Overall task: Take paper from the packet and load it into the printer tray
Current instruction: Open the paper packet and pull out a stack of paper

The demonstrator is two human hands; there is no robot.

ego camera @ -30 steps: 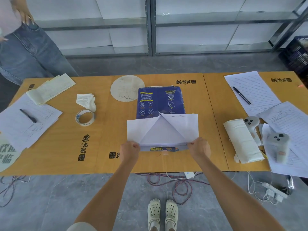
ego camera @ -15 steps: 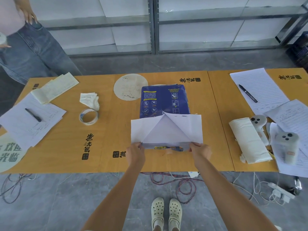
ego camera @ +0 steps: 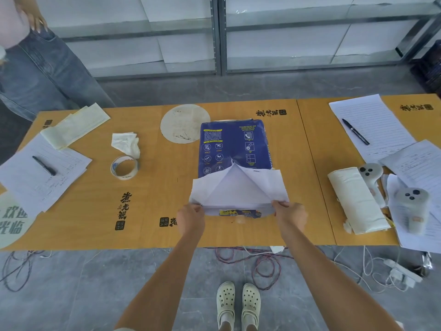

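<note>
Now your left hand (ego camera: 191,217) and right hand (ego camera: 291,215) pinch the packet (ego camera: 232,144) flaps; tape roll (ego camera: 124,167) left, paper towel roll (ego camera: 356,200) right.

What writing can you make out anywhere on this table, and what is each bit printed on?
"煮沈粥": black brush characters printed on the orange table, repeated near the far edge.
"欢迎光临": on the pale round sign at the table's left edge, partly cut off.
"Trouble-free use": heading on the blue paper packet; its other print is too small to read.
Lined sheets and forms: handwriting too blurred to read.
</note>
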